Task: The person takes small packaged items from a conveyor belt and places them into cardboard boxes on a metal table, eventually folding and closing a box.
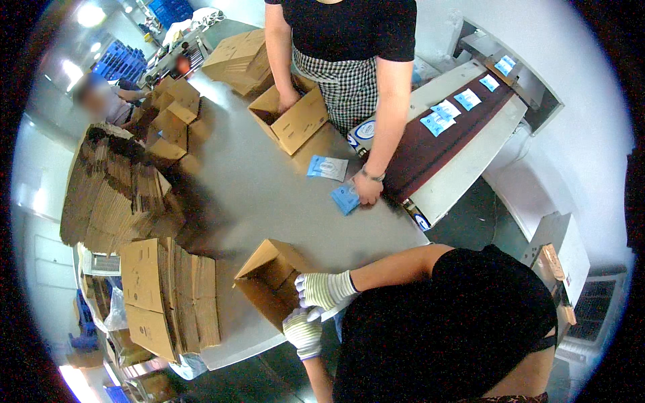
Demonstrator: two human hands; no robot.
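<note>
An open cardboard box (259,295) stands tilted at the near edge of the grey table. My right hand (329,289), in a striped knit glove, reaches in from the right, its fingers curled over the box's near side. Just below it, my gloved left hand (304,334) grips the lower corner of the same box. Across the table, a person in a black shirt and checked apron has one hand (366,188) on a blue packet (345,198) and the other inside a second cardboard box (299,124). A blue-and-white packet (327,167) lies between them.
Flattened cartons (195,302) stand stacked at left, with a taller stack (111,185) behind. A dark conveyor belt (430,148) carries several blue packets from a wall opening. Further cartons (242,60) lie on the grey table (228,174). Another person sits at far left.
</note>
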